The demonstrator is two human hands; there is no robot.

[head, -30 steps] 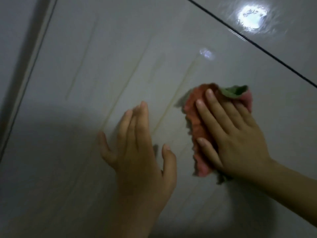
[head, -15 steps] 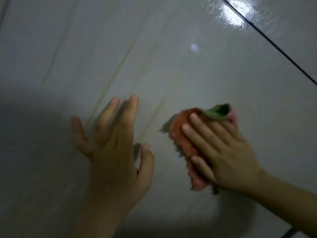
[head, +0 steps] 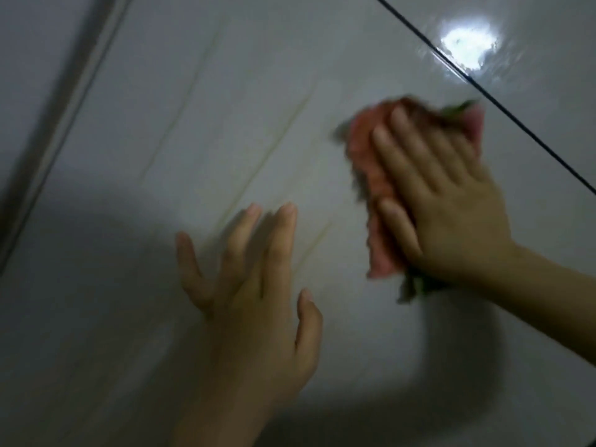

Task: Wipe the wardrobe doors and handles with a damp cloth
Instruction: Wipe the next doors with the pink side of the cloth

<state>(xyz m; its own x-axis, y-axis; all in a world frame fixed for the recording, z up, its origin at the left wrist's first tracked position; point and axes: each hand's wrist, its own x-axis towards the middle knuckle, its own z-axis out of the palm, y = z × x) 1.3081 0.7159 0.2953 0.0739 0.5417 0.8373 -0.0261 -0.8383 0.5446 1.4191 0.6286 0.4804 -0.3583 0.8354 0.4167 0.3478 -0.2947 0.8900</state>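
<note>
From the head camera, a glossy pale grey wardrobe door (head: 225,91) fills the view, streaked with faint yellowish lines, a dark seam (head: 503,104) crossing its upper right beside a bright light reflection (head: 467,46). The right hand (head: 445,208) presses a pink-and-green cloth (head: 371,175) flat against the door with straight fingers. The left hand (head: 258,301) rests spread and relaxed on the door, holding nothing. A darker frame edge (head: 61,117) runs at the left.

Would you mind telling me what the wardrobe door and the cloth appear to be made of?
Wardrobe door: a smooth glossy panel, perhaps laminate or lacquered board; it mirrors a bright light spot. Cloth: soft pink fabric with green parts, possibly microfibre, judging by its fuzzy edge.
</note>
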